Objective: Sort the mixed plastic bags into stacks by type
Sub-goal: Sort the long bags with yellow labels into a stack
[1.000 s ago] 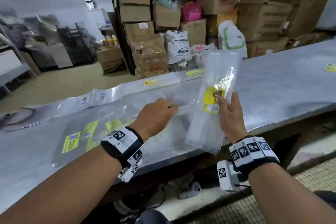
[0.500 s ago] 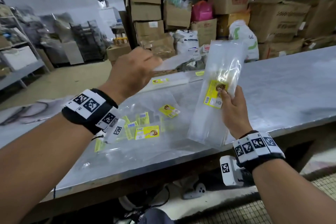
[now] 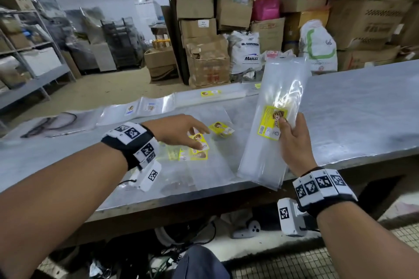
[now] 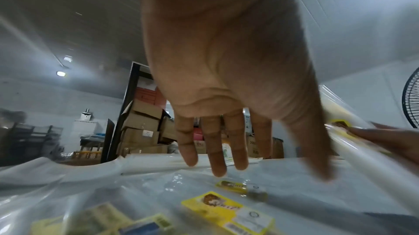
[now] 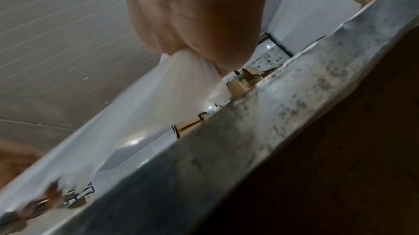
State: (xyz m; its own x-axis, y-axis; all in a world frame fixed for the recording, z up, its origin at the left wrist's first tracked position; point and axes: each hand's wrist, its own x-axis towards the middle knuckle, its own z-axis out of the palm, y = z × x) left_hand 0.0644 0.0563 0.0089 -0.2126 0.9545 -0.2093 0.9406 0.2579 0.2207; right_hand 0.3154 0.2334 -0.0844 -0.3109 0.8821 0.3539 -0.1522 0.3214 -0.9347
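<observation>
Nearest you, your right hand (image 3: 292,142) grips a bundle of long clear bags (image 3: 275,120) upright over the near edge of the metal table (image 3: 362,108), with the thumb pinning the bundle's yellow label and the fingers wrapped behind. This grip and the bundle's place match the picture from half a second ago.

Left of that bundle, your left hand (image 3: 181,131) is low over the loose pile of mixed bags (image 3: 199,147) lying flat on the table. Its fingers are straight and spread, holding nothing, the fingertips (image 4: 217,170) just above or barely touching a yellow-labelled bag (image 3: 199,142); contact cannot be told for sure. Half a second ago this hand was raised high over the table and carried a clear bag away to the far side. It has come back down empty, so that bag seems to be placed and the next pick is likely starting.

Beyond the pile, along the table's far edge, a row of clear bags (image 3: 145,106) lies end to end, likely the sorted stacks. Beyond the table stand cardboard boxes (image 3: 197,7) and white sacks (image 3: 247,52).
</observation>
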